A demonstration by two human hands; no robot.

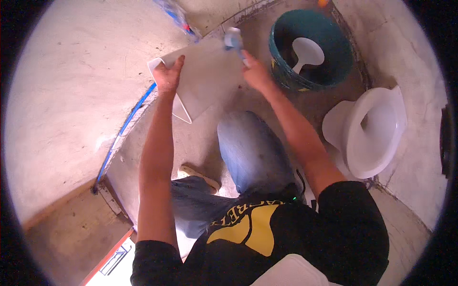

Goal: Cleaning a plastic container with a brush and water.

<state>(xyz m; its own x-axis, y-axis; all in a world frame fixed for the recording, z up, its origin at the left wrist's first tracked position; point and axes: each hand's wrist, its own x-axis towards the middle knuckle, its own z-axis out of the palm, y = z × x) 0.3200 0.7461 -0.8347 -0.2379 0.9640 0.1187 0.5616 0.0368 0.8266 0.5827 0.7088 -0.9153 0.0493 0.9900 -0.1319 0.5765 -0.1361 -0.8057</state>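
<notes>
Fingers [177, 64] on tile [205, 76]; scoop [305, 51] in bucket [310, 50].

Looks like a small bathroom mid-renovation, basically a building site. White toilet bowl [369, 136] at the right of the frame, sitting on a raw cement floor [205, 143] with no finish. Bare, rough plastered walls [71, 90] filling the left and upper right, unpainted and stained. Dark green bucket [310, 50] at top centre with a white scoop [305, 52] inside. Large grey floor tile [205, 78] held loose above the floor, upper middle. Blue hose [121, 131] running along the foot of the left wall.
</notes>
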